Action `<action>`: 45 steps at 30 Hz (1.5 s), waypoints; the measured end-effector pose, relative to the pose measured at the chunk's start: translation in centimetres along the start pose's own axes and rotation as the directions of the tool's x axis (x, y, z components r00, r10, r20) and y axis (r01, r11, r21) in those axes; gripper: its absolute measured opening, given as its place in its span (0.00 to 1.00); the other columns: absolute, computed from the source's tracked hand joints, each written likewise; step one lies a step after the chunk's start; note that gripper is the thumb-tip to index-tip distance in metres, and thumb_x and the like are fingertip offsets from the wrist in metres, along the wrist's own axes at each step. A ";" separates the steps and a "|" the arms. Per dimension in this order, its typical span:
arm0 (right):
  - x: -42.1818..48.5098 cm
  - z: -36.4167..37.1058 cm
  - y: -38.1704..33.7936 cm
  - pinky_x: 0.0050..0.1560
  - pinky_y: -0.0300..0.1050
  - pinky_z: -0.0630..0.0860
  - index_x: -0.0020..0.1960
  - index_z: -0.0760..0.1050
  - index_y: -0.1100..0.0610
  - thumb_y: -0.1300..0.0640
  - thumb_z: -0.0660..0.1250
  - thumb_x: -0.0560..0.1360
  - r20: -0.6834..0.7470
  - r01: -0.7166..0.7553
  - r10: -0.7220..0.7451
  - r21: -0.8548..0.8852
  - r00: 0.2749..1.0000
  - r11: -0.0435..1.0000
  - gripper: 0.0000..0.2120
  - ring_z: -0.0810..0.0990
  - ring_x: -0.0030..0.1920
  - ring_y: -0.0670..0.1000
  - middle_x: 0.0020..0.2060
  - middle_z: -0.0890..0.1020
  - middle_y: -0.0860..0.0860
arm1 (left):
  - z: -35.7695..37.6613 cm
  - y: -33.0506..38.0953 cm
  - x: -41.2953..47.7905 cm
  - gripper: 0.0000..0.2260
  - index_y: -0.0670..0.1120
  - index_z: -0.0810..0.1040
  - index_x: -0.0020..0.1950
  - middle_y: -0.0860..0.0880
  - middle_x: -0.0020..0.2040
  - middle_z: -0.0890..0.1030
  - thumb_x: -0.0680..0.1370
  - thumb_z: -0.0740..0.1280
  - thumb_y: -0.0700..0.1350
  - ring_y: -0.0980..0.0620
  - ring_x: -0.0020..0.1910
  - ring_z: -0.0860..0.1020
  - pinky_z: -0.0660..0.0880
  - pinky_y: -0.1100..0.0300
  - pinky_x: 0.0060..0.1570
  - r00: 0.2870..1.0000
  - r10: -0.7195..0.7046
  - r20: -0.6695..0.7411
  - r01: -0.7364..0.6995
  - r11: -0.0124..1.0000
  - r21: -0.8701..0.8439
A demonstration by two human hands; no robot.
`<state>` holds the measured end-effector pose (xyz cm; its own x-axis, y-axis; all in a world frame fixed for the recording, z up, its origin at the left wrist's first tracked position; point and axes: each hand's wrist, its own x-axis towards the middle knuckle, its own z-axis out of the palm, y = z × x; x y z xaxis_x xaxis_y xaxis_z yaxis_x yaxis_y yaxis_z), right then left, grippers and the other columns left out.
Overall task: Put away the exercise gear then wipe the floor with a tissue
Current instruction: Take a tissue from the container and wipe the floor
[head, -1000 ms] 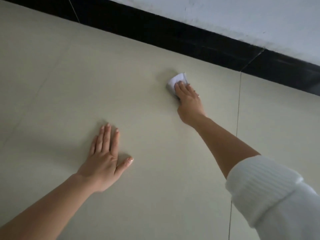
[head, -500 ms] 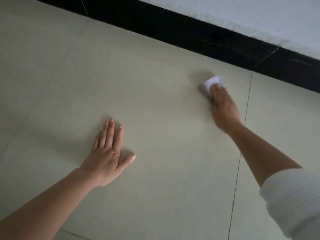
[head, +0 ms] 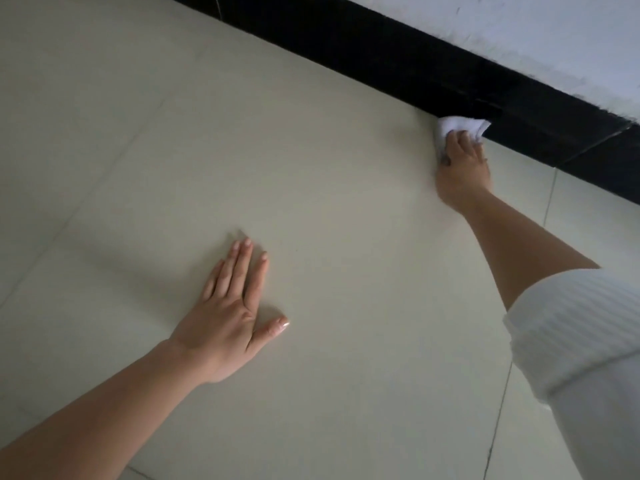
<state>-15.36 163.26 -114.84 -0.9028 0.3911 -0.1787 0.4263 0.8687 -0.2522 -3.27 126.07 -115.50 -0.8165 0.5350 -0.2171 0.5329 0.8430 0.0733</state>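
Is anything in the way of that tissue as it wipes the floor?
Only the black skirting: the tissue, held by the right hand, is up against it. Elsewhere on the floor just the left hand lies flat, well off to the side.

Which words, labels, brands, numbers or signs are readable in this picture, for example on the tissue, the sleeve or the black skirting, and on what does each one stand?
There are none to read.
The tissue that the right hand holds is plain white.
The ribbed sleeve, the black skirting, the floor tiles and the wall show no print or mark that reads as text.
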 end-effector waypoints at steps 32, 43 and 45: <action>-27.4 7.8 -12.6 0.75 0.48 0.40 0.76 0.54 0.54 0.69 0.56 0.72 0.210 0.707 -0.717 0.136 0.664 0.695 0.34 0.46 0.76 0.55 0.76 0.55 0.50 | 1.1 -3.0 -7.0 0.32 0.30 0.60 0.71 0.32 0.72 0.62 0.78 0.47 0.54 0.35 0.71 0.63 0.57 0.47 0.68 0.948 -0.306 -0.086 0.298 0.949 -0.101; -23.4 2.5 -0.7 0.75 0.47 0.50 0.77 0.49 0.53 0.63 0.54 0.79 0.114 0.141 -0.139 -0.009 0.984 0.990 0.30 0.48 0.77 0.54 0.77 0.50 0.50 | -0.1 -1.4 -9.5 0.27 0.33 0.64 0.69 0.31 0.69 0.66 0.78 0.53 0.51 0.33 0.69 0.64 0.63 0.42 0.68 0.955 -0.297 0.004 0.296 0.949 -0.112; -24.6 2.7 -2.5 0.76 0.47 0.47 0.78 0.46 0.53 0.64 0.53 0.78 0.109 0.049 -0.048 -0.001 0.993 0.999 0.31 0.45 0.77 0.54 0.78 0.48 0.50 | -0.2 -1.8 -10.0 0.26 0.33 0.64 0.70 0.32 0.69 0.65 0.77 0.55 0.49 0.33 0.69 0.63 0.63 0.42 0.68 0.962 -0.271 0.040 0.274 0.958 -0.083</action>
<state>5.90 150.65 -112.37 -0.9109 0.3133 -0.2686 0.3816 0.8871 -0.2596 3.89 119.19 -113.24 -0.9208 0.2836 -0.2679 0.2686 0.9589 0.0917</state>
